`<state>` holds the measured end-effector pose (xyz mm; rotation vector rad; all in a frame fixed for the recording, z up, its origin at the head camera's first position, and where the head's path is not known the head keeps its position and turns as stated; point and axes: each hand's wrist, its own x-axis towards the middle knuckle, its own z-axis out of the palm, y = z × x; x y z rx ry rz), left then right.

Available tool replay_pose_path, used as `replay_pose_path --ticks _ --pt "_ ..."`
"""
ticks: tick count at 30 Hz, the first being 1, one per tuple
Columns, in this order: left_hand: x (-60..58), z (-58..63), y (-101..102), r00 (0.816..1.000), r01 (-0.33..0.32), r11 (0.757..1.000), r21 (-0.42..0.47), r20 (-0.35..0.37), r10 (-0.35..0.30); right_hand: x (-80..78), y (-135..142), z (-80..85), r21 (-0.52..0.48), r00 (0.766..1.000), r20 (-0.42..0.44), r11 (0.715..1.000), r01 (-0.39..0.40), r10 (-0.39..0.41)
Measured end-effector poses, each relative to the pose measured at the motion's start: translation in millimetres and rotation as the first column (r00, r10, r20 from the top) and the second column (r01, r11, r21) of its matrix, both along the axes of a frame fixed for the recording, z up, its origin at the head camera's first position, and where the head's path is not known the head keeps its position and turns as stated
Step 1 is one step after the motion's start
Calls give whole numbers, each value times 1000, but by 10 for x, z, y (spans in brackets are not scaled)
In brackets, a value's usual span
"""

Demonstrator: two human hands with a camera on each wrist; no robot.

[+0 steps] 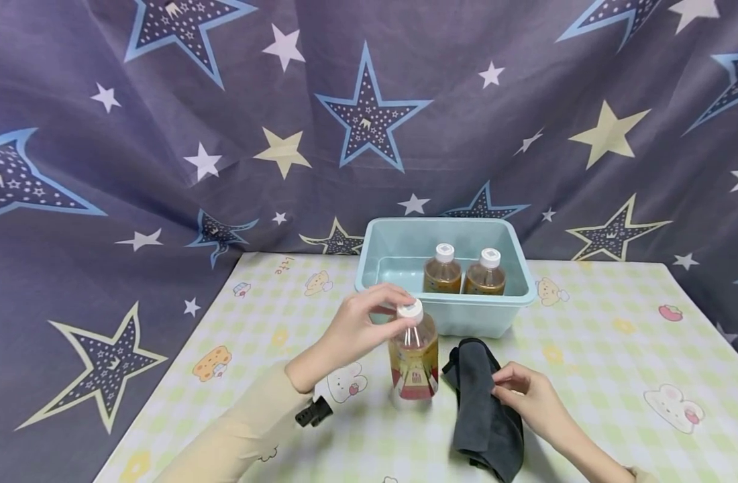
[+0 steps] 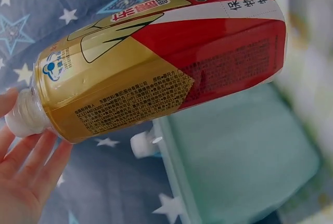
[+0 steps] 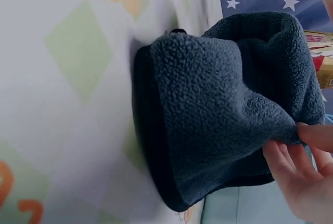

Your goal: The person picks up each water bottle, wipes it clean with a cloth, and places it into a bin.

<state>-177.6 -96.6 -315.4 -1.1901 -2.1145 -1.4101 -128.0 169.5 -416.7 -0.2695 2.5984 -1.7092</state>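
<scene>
My left hand [image 1: 361, 325] grips the white cap of a drink bottle [image 1: 414, 365] between thumb and fingers. The bottle stands upright in front of the blue bin, and its gold and red label fills much of the left wrist view, with my fingers [image 2: 44, 164] round the neck. To its right, a dark grey fleecy cloth [image 1: 480, 409] is pinched at its right edge by my right hand [image 1: 529, 402]. In the right wrist view the cloth [image 3: 203, 109] is folded loosely over, and thumb and fingers [image 3: 291, 169] hold a gathered fold.
A light blue bin [image 1: 465, 315] stands at the back of the table, with a capped bottle [image 1: 443, 272] and another bottle [image 1: 486, 275] in its right part. A checkered tablecloth [image 1: 610, 349] covers the table. Behind hangs a dark star-patterned curtain [image 1: 465, 141].
</scene>
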Motion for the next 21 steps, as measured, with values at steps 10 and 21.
replay_pose_path --ticks 10,21 --pt "-194 555 -156 997 -78 997 14 22 78 53 46 21 -33 998 33 998 57 -56" --pt "-451 1110 -170 987 -151 988 30 55 149 56 83 40 -38 998 62 999 21 -19"
